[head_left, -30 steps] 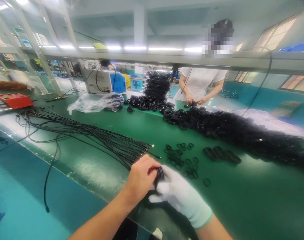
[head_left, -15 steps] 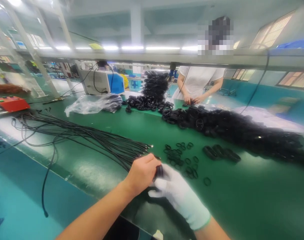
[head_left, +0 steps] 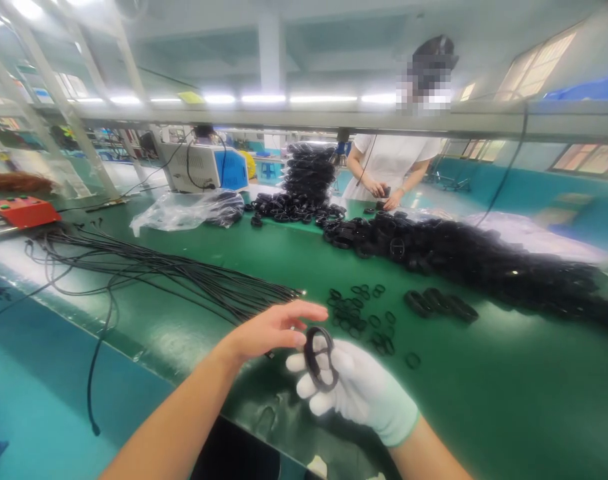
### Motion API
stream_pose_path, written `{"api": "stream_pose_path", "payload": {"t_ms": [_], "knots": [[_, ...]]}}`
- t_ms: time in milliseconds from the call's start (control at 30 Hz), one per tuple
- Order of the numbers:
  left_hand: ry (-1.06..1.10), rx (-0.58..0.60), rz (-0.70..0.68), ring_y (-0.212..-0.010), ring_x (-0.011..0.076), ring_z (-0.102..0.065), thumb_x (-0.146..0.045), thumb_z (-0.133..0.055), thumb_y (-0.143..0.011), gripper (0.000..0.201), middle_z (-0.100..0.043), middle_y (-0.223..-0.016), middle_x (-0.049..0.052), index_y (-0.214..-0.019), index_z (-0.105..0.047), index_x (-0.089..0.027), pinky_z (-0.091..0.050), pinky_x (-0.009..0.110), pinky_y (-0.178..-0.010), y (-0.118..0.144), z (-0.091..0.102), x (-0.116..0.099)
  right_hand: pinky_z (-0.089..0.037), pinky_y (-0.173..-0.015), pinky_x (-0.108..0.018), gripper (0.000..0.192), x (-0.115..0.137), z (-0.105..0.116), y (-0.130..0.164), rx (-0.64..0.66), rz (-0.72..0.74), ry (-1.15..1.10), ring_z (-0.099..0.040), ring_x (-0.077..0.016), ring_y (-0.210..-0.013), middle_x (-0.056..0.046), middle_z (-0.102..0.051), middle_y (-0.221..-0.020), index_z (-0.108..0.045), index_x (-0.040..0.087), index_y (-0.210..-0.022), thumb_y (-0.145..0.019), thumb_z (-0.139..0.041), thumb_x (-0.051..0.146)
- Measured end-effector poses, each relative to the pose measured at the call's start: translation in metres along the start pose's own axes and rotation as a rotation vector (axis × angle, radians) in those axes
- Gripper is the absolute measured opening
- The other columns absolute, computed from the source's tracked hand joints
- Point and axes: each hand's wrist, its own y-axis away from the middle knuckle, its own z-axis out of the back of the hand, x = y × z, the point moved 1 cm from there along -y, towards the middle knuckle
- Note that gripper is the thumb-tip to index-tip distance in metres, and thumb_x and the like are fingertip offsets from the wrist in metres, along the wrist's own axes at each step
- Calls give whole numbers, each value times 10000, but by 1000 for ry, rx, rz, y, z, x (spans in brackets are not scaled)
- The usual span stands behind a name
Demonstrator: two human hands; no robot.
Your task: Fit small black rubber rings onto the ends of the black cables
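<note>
My right hand [head_left: 357, 393], in a white glove, holds a coiled black cable [head_left: 320, 358] upright over the near edge of the green table [head_left: 264, 257]. My bare left hand [head_left: 267, 330] hovers just left of the coil with its fingers spread, fingertips close to the loop. A bundle of straight black cables [head_left: 184, 280] lies to the left, their ends pointing at my hands. Several small black rings [head_left: 359, 313] are scattered just beyond my hands. Three finished coils [head_left: 441, 305] lie to the right of them.
A long heap of coiled black cables [head_left: 484, 263] runs along the far right. A co-worker in a white shirt [head_left: 394, 167] stands across the table. A tall coil stack [head_left: 309, 173], a plastic bag [head_left: 184, 210], a blue-white machine [head_left: 204, 167] and a red box [head_left: 21, 210] stand farther back.
My left hand has let go of the coil and spread its fingers. The coil, earlier pinched between both hands, now shows as a full loop in my right hand.
</note>
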Motion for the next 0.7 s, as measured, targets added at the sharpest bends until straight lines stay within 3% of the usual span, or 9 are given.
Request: {"api": "stream_pose_path", "payload": {"t_ms": [100, 167, 233, 300, 400, 500, 600, 700], "knots": [[173, 54, 9, -1046, 246, -568, -294, -683, -720, 393, -619, -1156, 96, -1091, -650, -170, -459, 335, -871, 4, 0, 6, -548, -686, -300, 493, -2, 0, 1, 78, -76, -17, -642, -223, -907, -196, -537, -1231, -541, 75, -1190, -868, -527, 449], [197, 15, 41, -939, 224, -605, -295, -684, -713, 358, -655, -1048, 86, -1042, -655, -156, -484, 310, -793, 4, -1, 7, -548, -719, -338, 539, -2, 1, -1, 9, -85, -3, -639, -229, -909, -193, -550, -1208, -550, 67, -1178, -887, -455, 511], [109, -45, 84, -914, 209, -610, -272, -667, -724, 322, -665, -1012, 70, -1028, -655, -164, -481, 305, -794, 4, -2, 4, -544, -739, -372, 495, 0, 1, -3, -126, -18, 92, -634, -232, -903, -170, -582, -1126, -555, 84, -1161, -896, -455, 490], [-81, -129, 130, -942, 211, -603, -248, -665, -724, 282, -673, -1003, 54, -997, -675, -177, -461, 315, -844, 4, -3, -2, -543, -741, -385, 391, 4, -2, -5, -247, 69, 252, -630, -229, -893, -125, -587, -1056, -548, 119, -1155, -846, -594, 355], [-268, -271, 147, -994, 207, -590, -257, -600, -788, 222, -669, -1042, 36, -984, -689, -204, -438, 315, -888, 8, -6, -13, -543, -719, -383, 428, 7, -6, -5, -307, 99, 338, -636, -209, -829, -76, -569, -993, -530, 152, -1146, -748, -687, 180], [-210, -352, 121, -1005, 183, -588, -225, -504, -844, 246, -655, -1077, 29, -1031, -663, -212, -446, 297, -887, 14, -12, -14, -536, -715, -397, 368, 4, -5, -4, -229, 88, 223, -643, -220, -819, -105, -570, -1016, -518, 134, -1146, -798, -609, 215], [-229, -391, 90, -943, 173, -596, -144, -583, -754, 293, -655, -1037, 25, -1030, -657, -209, -461, 282, -846, 18, -22, -6, -537, -718, -381, 345, -1, 0, -4, -115, 89, 161, -640, -226, -848, -144, -561, -1078, -521, 100, -1154, -834, -550, 227], [-297, -496, 7, -860, 152, -600, -91, -578, -725, 278, -662, -937, 12, -958, -678, -204, -472, 267, -800, 18, -32, 5, -543, -706, -358, 353, -4, 3, -5, -84, 55, 154, -636, -210, -843, -137, -569, -1044, -512, 93, -1184, -860, -518, 232]]}}
